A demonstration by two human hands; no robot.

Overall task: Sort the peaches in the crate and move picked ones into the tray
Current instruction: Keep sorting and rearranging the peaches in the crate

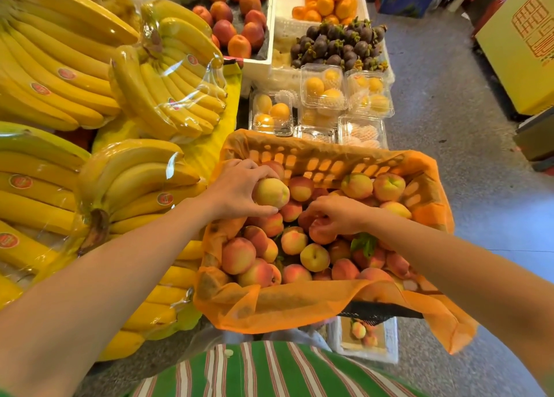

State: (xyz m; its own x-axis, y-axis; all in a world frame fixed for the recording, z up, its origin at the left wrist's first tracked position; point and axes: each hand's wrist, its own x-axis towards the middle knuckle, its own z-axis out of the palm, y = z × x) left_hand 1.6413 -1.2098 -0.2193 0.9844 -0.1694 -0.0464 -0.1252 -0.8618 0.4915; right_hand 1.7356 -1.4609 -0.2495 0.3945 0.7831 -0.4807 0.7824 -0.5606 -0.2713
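Orange mesh lined the crate [326, 156] where both hands worked among the peaches [314, 257].
Head view: bruising looked the likeliest trouble, since a slip from either grasp would drop fruit onto the heap. The white tray [391, 348] sat low under the crate's near edge, partly hidden, so a blind reach could miss it. Left hand [236, 191], arm stretched forward, curled thumb and fingers round a pale yellow peach [271, 193] at the crate's left side. Right hand [340, 213] pinched a reddish peach [320, 231] mid-heap.
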